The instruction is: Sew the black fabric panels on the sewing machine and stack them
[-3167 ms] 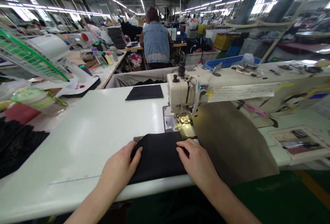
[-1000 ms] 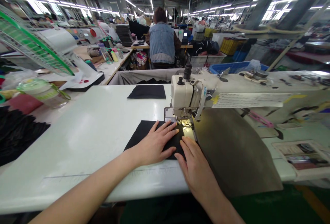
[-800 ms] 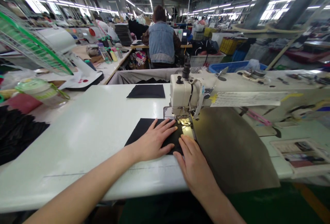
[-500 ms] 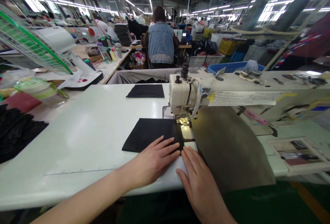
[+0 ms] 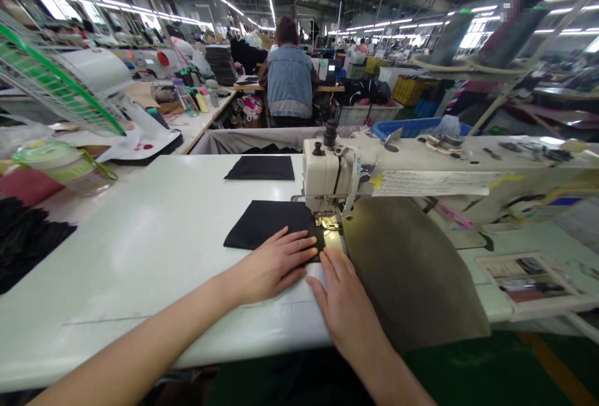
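A black fabric piece (image 5: 262, 222) lies flat on the white sewing table (image 5: 154, 225), its right edge beside the presser foot of the sewing machine (image 5: 322, 175). My left hand (image 5: 276, 262) rests on the fabric's near right part, fingers stretched out. Just right of it, my right hand (image 5: 344, 294) lies with its fingertips at the fabric's near right corner, the fingers extended and the thumb apart. Light falls on the metal needle plate (image 5: 333, 242). Farther back on the table is a second black fabric piece (image 5: 261, 168).
A white fan with a green guard (image 5: 60, 69) and a lidded jar (image 5: 65, 166) stand at left, near bunched black fabric (image 5: 28, 237). A brown-grey sheet (image 5: 407, 269) lies right of the needle. A small tool tray (image 5: 533, 284) is at right. Ahead, a person (image 5: 289, 78) sits facing away.
The black fabric has moved forward, away from me, along the presser foot. Both hands have moved forward with it. The view has shifted slightly.
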A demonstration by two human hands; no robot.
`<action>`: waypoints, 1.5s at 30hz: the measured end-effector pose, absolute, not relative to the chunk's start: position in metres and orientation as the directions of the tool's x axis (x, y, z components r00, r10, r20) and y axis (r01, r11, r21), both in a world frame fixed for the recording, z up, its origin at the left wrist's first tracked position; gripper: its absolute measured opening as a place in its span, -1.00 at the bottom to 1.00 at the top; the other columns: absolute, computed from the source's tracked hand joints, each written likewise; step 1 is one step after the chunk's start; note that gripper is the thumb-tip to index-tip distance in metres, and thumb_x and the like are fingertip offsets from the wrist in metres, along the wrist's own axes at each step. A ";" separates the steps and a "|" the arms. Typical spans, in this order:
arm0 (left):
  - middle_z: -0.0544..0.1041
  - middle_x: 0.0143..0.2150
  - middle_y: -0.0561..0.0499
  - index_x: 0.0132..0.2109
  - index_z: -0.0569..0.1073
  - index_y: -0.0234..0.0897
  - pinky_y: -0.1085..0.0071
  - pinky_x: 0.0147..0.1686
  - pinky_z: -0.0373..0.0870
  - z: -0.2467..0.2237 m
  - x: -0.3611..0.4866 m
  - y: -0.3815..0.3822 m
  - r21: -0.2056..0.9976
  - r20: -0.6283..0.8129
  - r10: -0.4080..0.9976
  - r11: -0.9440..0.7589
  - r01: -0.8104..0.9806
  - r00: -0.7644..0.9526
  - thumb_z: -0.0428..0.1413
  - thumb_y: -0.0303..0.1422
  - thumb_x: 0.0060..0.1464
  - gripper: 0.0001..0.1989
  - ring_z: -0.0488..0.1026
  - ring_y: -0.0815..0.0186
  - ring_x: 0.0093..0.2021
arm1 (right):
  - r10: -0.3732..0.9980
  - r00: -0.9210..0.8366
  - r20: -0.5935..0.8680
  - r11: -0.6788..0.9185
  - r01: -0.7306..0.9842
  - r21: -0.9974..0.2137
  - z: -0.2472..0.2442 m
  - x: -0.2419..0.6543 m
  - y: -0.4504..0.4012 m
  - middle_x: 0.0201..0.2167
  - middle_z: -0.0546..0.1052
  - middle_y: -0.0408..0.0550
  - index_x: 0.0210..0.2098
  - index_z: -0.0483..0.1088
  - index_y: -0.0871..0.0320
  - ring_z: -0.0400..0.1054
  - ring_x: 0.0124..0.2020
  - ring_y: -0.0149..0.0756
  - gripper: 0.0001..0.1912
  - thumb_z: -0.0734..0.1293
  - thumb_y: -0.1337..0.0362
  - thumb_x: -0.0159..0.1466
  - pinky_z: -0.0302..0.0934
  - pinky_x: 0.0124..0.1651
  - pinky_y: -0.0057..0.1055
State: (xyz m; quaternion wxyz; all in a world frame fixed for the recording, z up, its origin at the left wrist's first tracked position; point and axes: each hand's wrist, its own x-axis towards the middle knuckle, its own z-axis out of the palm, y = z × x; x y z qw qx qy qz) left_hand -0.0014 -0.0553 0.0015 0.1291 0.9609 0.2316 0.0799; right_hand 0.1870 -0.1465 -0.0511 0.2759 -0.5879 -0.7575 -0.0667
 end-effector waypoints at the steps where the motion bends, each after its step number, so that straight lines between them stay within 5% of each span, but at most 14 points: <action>1: 0.34 0.38 -0.10 0.33 0.34 -0.18 -0.10 0.39 0.03 0.001 -0.001 -0.050 0.286 0.096 0.468 -0.858 0.426 0.878 0.00 -0.33 0.37 -0.57 0.17 0.06 0.43 | 0.858 -0.151 0.491 0.294 0.928 -0.228 -0.051 0.187 -0.142 0.09 0.51 0.39 0.12 0.41 0.50 0.41 0.15 0.14 -0.46 0.09 0.12 0.50 0.40 0.15 0.03; 12: 0.33 0.38 -0.13 0.30 0.37 -0.21 -0.08 0.36 0.10 0.007 0.007 0.000 0.279 0.087 0.494 -0.846 0.455 0.865 -0.02 -0.29 0.38 -0.59 0.19 0.05 0.41 | 0.887 -0.083 0.454 0.264 0.898 -0.351 -0.055 0.185 -0.130 0.15 0.46 0.36 0.17 0.39 0.40 0.35 0.22 0.11 -0.53 0.23 0.16 0.43 0.32 0.24 0.03; 32: 0.38 0.35 -0.11 0.29 0.39 -0.13 -0.09 0.36 0.07 0.000 0.004 -0.001 0.270 0.138 0.516 -0.841 0.469 0.845 -0.02 -0.30 0.39 -0.61 0.21 0.10 0.40 | 0.808 -0.124 0.576 0.357 0.881 -0.310 -0.060 0.187 -0.156 0.10 0.51 0.28 0.13 0.40 0.31 0.41 0.16 0.01 -0.63 0.15 0.23 0.49 0.41 0.14 -0.03; 38: 0.12 0.47 -0.31 0.41 0.18 -0.38 -0.15 0.37 0.01 -0.007 0.009 -0.004 0.144 0.078 0.763 -0.646 0.750 0.642 -0.03 -0.19 0.38 -0.43 0.02 -0.04 0.48 | 0.809 -0.144 0.569 0.385 0.862 -0.329 -0.050 0.191 -0.159 0.07 0.53 0.25 0.09 0.42 0.29 0.43 0.14 0.00 -0.66 0.17 0.22 0.48 0.43 0.13 -0.06; 45: 0.38 0.32 -0.28 0.23 0.41 -0.32 -0.12 0.20 0.32 0.010 -0.006 -0.019 0.110 0.054 0.785 -0.619 0.778 0.617 0.04 -0.51 0.16 -0.52 0.34 -0.07 0.30 | 0.826 -0.103 0.555 0.387 0.819 -0.423 -0.047 0.193 -0.172 0.07 0.52 0.16 0.12 0.40 0.19 0.43 0.13 -0.08 -0.68 0.16 0.20 0.49 0.42 0.15 -0.10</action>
